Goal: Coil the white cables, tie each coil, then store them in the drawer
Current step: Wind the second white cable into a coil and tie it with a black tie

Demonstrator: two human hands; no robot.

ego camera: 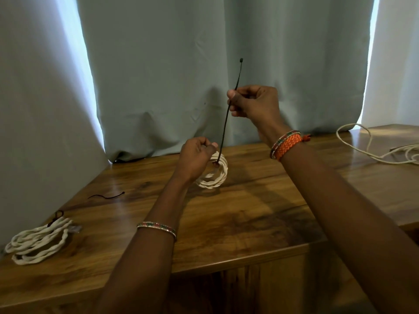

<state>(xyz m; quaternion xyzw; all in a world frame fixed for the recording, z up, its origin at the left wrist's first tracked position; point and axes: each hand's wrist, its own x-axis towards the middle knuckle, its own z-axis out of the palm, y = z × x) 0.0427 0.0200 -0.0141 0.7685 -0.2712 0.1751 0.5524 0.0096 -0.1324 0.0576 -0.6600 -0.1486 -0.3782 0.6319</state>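
Nearest, at the left edge of the wooden table [238, 225], a tied white cable coil [37, 242] lies flat, with a loose dark tie [106, 196] a little beyond it. Further in, the left hand [196, 158] has its grip closed on a small white cable coil [214, 172] held just above the table, while the right hand [255, 103], raised higher, pinches the long dark tie strap [227, 114] rising taut from that coil. An uncoiled white cable [371, 145] sprawls at the far right before the pale curtain [170, 64]
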